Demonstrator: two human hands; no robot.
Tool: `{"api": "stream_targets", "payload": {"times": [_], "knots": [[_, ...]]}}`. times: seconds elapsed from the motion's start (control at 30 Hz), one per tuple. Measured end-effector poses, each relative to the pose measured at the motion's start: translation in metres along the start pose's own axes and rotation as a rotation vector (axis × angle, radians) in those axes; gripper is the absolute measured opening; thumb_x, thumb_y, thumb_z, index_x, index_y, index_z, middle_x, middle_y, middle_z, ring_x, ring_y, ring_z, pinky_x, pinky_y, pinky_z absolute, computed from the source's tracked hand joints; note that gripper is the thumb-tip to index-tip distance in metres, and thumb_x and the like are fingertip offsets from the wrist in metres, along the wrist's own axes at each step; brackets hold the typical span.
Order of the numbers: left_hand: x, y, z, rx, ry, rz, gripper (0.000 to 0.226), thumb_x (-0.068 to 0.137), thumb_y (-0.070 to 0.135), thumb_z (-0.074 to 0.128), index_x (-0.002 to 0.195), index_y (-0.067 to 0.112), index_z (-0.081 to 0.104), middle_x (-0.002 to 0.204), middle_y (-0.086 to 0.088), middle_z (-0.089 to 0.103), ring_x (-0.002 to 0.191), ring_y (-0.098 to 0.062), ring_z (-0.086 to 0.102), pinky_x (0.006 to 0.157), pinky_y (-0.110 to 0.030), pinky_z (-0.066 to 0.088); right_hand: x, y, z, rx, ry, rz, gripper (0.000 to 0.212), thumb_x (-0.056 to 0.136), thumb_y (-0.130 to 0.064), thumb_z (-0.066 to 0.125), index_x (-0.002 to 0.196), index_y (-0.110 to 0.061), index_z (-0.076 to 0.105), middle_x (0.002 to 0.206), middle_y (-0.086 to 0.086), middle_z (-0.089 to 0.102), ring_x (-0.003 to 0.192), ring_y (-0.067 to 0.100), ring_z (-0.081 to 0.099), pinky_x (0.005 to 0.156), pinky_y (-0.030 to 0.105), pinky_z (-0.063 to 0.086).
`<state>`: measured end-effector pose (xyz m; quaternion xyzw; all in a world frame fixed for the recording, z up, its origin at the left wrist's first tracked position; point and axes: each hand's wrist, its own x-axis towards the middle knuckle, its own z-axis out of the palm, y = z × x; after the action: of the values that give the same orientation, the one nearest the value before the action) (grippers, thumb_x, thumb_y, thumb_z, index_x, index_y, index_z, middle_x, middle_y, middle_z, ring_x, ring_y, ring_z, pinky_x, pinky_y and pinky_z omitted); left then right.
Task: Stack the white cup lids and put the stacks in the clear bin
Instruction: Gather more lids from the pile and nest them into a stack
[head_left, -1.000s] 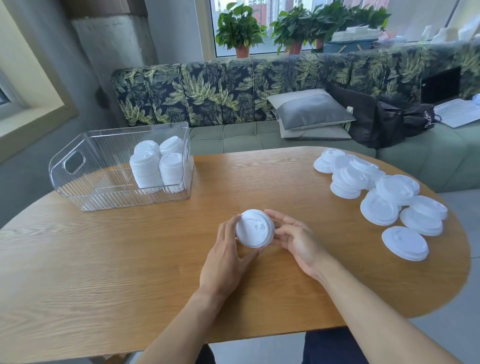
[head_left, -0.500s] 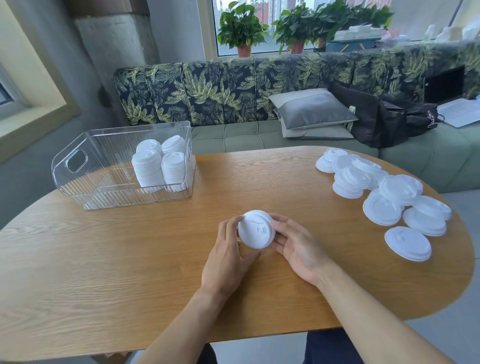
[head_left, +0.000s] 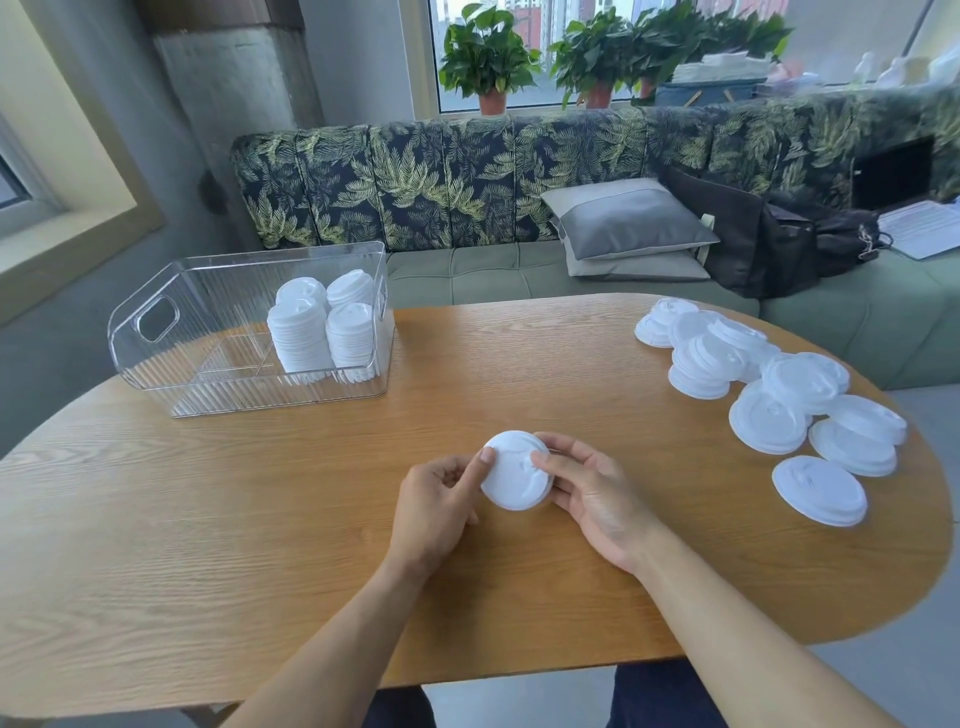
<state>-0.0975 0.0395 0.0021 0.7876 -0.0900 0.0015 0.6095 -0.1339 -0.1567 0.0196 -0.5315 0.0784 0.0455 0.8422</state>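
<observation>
Oval wood-grain desk (head_left: 260, 519) in a room with a concrete pillar (head_left: 234, 119) and a window (head_left: 519, 78) lined with potted plants (head_left: 488, 52). Beyond the hands, a leaf-print sofa (head_left: 441, 182) carries a grey cushion (head_left: 628, 218), a black bag (head_left: 753, 234) and printed papers (head_left: 924, 228), their text too small to read.

Both hands meet over the near middle of the desk around one white cup lid (head_left: 514, 480). The left hand (head_left: 436, 499) is curled, its thumb pressed to the lid's left rim. The right hand (head_left: 597, 493) curls fingers and thumb round the right edge. The raised marks on the lid are illegible.

Ahead and left of the left hand stands the clear bin (head_left: 156, 353), holding four upright lid stacks (head_left: 322, 332) at its right end. Ahead and right of the right hand lie the loose lids (head_left: 769, 384), overlapping in a heap.
</observation>
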Motion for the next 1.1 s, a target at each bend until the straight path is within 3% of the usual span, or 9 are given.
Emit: {"api": "stream_targets", "payload": {"times": [0.3,0.43,0.6,0.8,0.93,1.03,1.1], "knots": [[0.000,-0.002,0.000,-0.021,0.012,0.001,0.036,0.091,0.065,0.067,0.086,0.030,0.072,0.056,0.006,0.064,0.050,-0.008,0.059,0.051,-0.019,0.045,0.002,0.005,0.006,-0.038,0.079,-0.058,0.050,0.076,-0.031,0.082,0.116,-0.004,0.070,0.107,0.014,0.078,0.097,0.021,0.075,0.082,0.029,0.059],[0.000,-0.001,0.001,-0.052,0.029,-0.006,0.035,0.092,0.062,0.068,0.088,0.027,0.072,0.066,0.005,0.068,0.051,-0.010,0.058,0.053,-0.025,0.048,0.003,0.009,0.005,-0.119,0.068,-0.074,0.031,0.088,-0.023,0.078,0.113,-0.005,0.071,0.101,0.013,0.079,0.093,0.022,0.075,0.077,0.028,0.060],[-0.002,0.000,0.001,-0.013,-0.008,0.052,0.020,0.093,0.064,0.064,0.098,0.046,0.071,0.081,0.009,0.074,0.060,-0.006,0.060,0.057,-0.029,0.052,0.001,0.010,0.008,-0.218,0.019,-0.088,0.051,0.080,-0.040,0.082,0.123,-0.015,0.070,0.110,0.007,0.080,0.103,0.020,0.075,0.090,0.032,0.060],[0.000,-0.002,0.001,0.061,0.006,0.106,0.020,0.097,0.057,0.064,0.095,0.039,0.071,0.082,0.005,0.073,0.068,-0.006,0.062,0.063,-0.019,0.048,0.001,0.012,0.009,-0.248,0.023,-0.101,0.042,0.085,-0.037,0.078,0.120,-0.014,0.076,0.111,0.006,0.080,0.109,0.024,0.074,0.098,0.035,0.058],[-0.003,-0.002,0.003,0.053,-0.023,0.088,0.032,0.092,0.067,0.061,0.099,0.038,0.072,0.081,0.009,0.073,0.064,-0.004,0.061,0.064,-0.024,0.049,0.002,0.010,0.009,-0.143,0.091,-0.086,0.031,0.087,-0.030,0.078,0.114,-0.014,0.078,0.108,0.009,0.080,0.100,0.019,0.075,0.086,0.028,0.060],[-0.004,-0.002,0.005,0.049,-0.038,0.065,0.041,0.088,0.070,0.058,0.101,0.034,0.074,0.081,0.012,0.075,0.062,-0.001,0.062,0.065,-0.029,0.051,0.003,0.009,0.008,-0.062,0.121,-0.072,0.045,0.080,-0.033,0.078,0.118,-0.008,0.075,0.112,0.013,0.078,0.102,0.020,0.074,0.090,0.032,0.058],[-0.004,-0.001,0.005,0.066,-0.027,0.061,0.044,0.088,0.071,0.057,0.101,0.033,0.074,0.080,0.013,0.075,0.061,-0.002,0.061,0.066,-0.031,0.052,0.004,0.009,0.007,-0.060,0.113,-0.059,0.042,0.086,-0.029,0.078,0.122,-0.007,0.073,0.114,0.014,0.078,0.106,0.022,0.073,0.092,0.033,0.057]]}}
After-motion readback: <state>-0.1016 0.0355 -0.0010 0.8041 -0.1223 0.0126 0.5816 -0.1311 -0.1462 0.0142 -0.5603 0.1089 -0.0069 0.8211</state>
